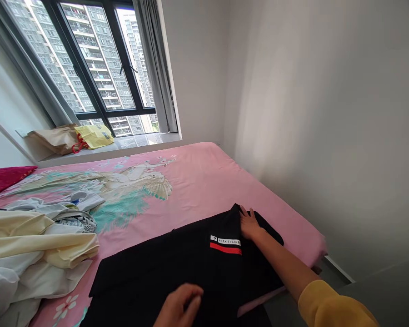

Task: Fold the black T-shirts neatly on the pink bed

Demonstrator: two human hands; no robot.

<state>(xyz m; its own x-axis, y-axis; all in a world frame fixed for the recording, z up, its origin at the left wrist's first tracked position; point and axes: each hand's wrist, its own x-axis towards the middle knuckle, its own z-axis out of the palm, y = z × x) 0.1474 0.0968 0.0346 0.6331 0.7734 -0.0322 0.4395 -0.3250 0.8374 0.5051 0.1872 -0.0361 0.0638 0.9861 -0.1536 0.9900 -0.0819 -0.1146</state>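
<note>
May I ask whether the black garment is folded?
The black garment seems partly folded: its lettering is cut off beside the right hand.

The clearest lettering stands on the black garment (150, 263): a white strip (229, 241) carries the words "PEAK TRAIN" in dark capitals, with the ending running up to a fold in the cloth, where it is hard to make out. To the left of the words, a small white block (213, 238) bears a dark mark shaped somewhat like a 7, perhaps a logo or emblem. A red stripe (225, 248) runs just beneath both. By the window, the yellow bag (93, 135) on the sill shows dark printing (106, 135) near its right side, too small and slanted to read.
</note>
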